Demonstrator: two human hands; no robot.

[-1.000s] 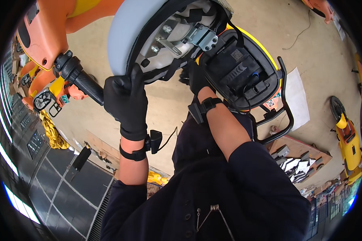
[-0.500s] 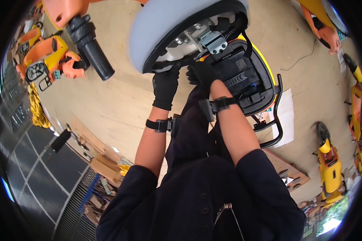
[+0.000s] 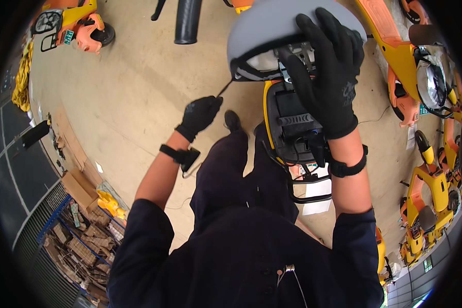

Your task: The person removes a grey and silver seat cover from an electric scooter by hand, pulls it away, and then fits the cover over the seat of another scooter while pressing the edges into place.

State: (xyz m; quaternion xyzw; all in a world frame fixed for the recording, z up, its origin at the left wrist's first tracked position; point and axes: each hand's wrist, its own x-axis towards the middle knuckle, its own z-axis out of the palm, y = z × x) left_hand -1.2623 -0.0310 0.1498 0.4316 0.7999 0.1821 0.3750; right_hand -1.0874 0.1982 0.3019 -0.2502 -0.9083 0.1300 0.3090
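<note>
A grey scooter seat (image 3: pixel 262 33) is tipped up at the top of the head view, its black-edged underside toward me. My left hand (image 3: pixel 200 115), in a black glove, is closed on a thin black strap (image 3: pixel 225 89) that runs taut from the seat's lower left edge. My gloved right hand (image 3: pixel 333 77) grips the seat at its right, fingers over the grey top and thumb at the underside. Part of the metal hinge (image 3: pixel 284 73) shows beside that thumb. Below lies the open black compartment (image 3: pixel 280 133) with a yellow rim, partly covered by my right hand and wrist.
A black handlebar grip (image 3: pixel 188 20) sticks out at the top. Yellow and orange scooters (image 3: pixel 431 195) line the right side; another scooter (image 3: pixel 82 31) stands upper left. A rack with cardboard (image 3: pixel 82 236) is at lower left. A black rear rail (image 3: pixel 313 199) juts behind the compartment.
My left hand has moved down and left, drawing the strap away from the seat. My right hand has gone from the seat's lower edge up onto its right side. The view has shifted.
</note>
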